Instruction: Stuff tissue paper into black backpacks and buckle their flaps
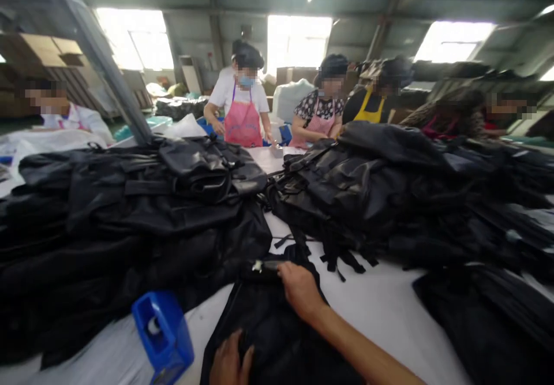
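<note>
A black fabric piece (264, 327) lies on the white table in front of me. My right hand (299, 290) reaches forward over its far edge, fingers closed round a small dark tool (265, 266) with a pale tip. At the bottom of the view my left hand (228, 363) presses on the near part of the same fabric, fingers curled against it; only part of the hand shows.
Large heaps of black bags fill the left (130, 212) and right (389, 189) of the table (381, 310). A blue plastic box (163, 334) stands at my left. More black fabric (489, 321) lies at the right. Several people in aprons work at the far side.
</note>
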`<control>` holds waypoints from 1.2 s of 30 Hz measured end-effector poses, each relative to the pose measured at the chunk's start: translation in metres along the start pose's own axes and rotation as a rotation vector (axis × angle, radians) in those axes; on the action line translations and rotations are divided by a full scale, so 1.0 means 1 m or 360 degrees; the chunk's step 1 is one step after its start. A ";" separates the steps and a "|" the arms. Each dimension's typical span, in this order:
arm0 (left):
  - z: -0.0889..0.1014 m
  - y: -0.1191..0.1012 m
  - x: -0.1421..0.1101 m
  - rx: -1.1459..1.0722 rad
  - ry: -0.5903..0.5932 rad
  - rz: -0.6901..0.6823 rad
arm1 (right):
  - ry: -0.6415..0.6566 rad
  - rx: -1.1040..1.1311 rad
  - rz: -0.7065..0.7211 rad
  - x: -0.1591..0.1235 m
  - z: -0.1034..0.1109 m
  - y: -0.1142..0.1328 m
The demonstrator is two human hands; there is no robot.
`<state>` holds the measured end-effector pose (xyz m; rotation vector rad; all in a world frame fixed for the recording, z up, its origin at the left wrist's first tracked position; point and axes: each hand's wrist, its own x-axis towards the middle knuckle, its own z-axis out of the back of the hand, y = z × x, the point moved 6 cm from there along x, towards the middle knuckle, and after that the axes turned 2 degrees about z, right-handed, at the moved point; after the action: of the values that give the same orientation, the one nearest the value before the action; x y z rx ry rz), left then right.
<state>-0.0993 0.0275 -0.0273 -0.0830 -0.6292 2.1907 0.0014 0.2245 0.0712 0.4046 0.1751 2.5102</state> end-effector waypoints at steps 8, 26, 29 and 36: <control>-0.016 -0.014 0.010 -0.0013 0.0450 -0.0101 | -0.0010 -0.0106 -0.0662 0.028 -0.023 -0.085; -0.029 -0.064 0.130 0.0537 0.0471 -0.0509 | -0.0004 -0.0057 -0.0475 0.017 -0.062 -0.076; -0.018 -0.079 0.107 0.0481 0.0612 -0.0693 | -0.0088 0.0021 -0.0337 0.013 -0.045 -0.069; -0.009 -0.095 -0.022 0.0270 0.0580 -0.1614 | -0.0145 0.0020 -0.0380 0.014 -0.016 -0.064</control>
<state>-0.0152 0.0648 0.0057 -0.0533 -0.1860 1.1899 0.0189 0.2850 0.0458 0.4730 0.1916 2.2527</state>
